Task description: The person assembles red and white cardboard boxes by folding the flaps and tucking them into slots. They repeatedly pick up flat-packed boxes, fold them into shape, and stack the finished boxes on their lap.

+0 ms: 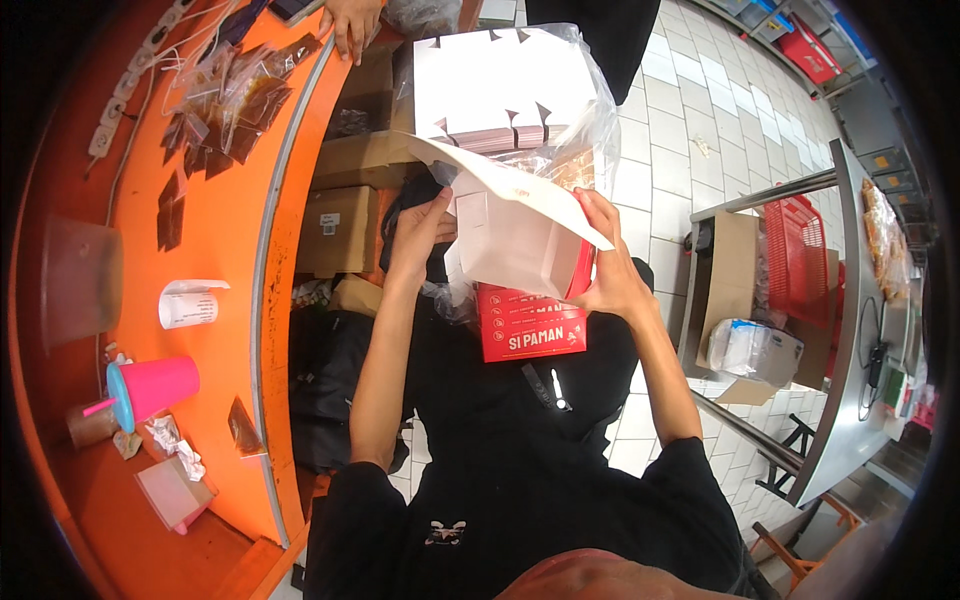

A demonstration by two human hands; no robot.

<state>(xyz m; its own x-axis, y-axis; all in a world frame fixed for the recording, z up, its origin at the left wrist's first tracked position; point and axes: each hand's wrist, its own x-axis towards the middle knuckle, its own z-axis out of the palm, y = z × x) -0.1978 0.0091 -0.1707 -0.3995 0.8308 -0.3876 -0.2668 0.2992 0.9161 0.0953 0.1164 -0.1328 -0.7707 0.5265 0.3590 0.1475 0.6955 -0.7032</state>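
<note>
Between my hands is a partly folded paper food box (510, 235), white inside and red outside, its lid flap raised and curving over it. My right hand (612, 270) grips its right side, thumb low and fingers up by the lid flap. At the left side flaps, my left hand (425, 235) pinches the box's edge; some of its fingertips are hidden. Below the box, several red folded boxes (535, 335) lie overlapping on my lap. Beyond it stands a stack of flat white box blanks (505, 85) in a clear plastic bag (605, 110).
On the orange table (235, 330) at left lie brown sauce sachets (235, 105), a paper roll (190, 303) and a pink cup (160, 387). Another person's hand (352, 25) rests on its far edge. Cardboard boxes (335, 230) stand beneath. At right are a metal table (850, 330) and red basket (795, 245).
</note>
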